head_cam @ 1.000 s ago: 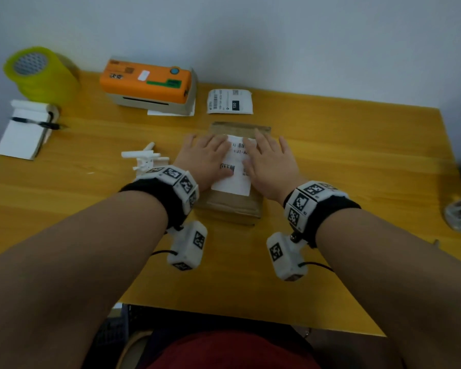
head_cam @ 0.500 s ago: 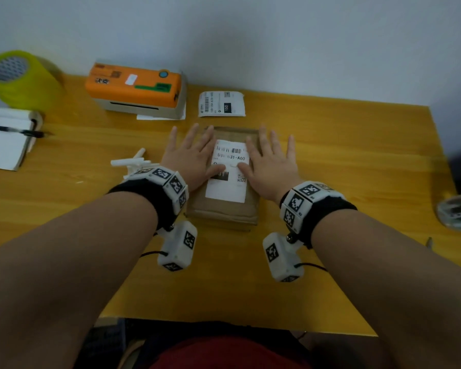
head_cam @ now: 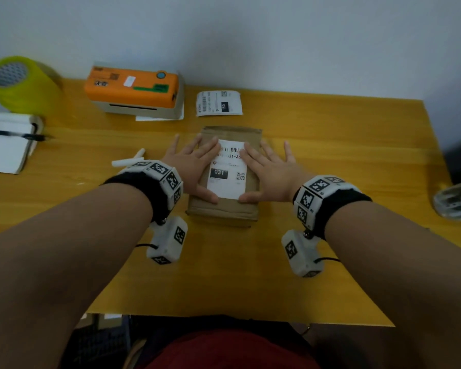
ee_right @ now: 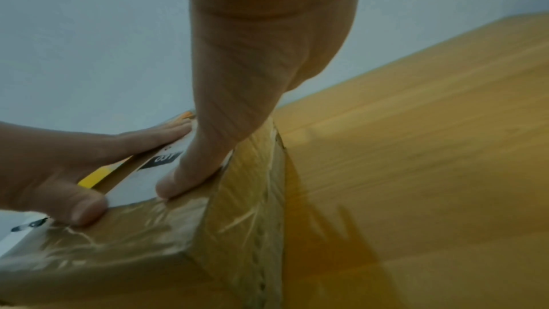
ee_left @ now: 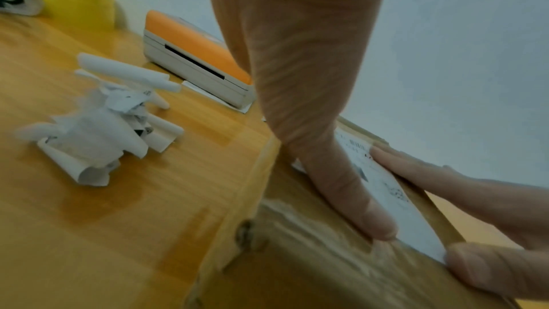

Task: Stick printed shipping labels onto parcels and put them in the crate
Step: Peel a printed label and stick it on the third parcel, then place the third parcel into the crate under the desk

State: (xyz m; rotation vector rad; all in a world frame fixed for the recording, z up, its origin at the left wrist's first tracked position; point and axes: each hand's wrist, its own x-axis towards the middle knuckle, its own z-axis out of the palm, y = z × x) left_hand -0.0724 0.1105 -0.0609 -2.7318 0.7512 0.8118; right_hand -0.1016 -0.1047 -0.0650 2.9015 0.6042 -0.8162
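A brown taped parcel (head_cam: 224,211) lies flat in the middle of the wooden table (head_cam: 330,155). A white shipping label (head_cam: 228,170) marked 031 covers its top. My left hand (head_cam: 194,166) lies flat with spread fingers on the label's left edge, thumb (ee_left: 356,208) by the label's near left corner. My right hand (head_cam: 266,169) presses flat on the right edge, thumb (ee_right: 190,177) at the near right corner. A second printed label (head_cam: 218,103) lies loose behind the parcel. No crate shows.
An orange label printer (head_cam: 133,89) stands at the back. A yellow tape roll (head_cam: 16,81) and a notepad with pen (head_cam: 8,145) sit far left. Crumpled label backing scraps (ee_left: 101,126) lie left of the parcel. A shiny object (head_cam: 455,201) is at the right edge.
Both hands have slid apart from the label's middle to its side edges, so the 031 mark and QR code now show. The parcel has stayed put.
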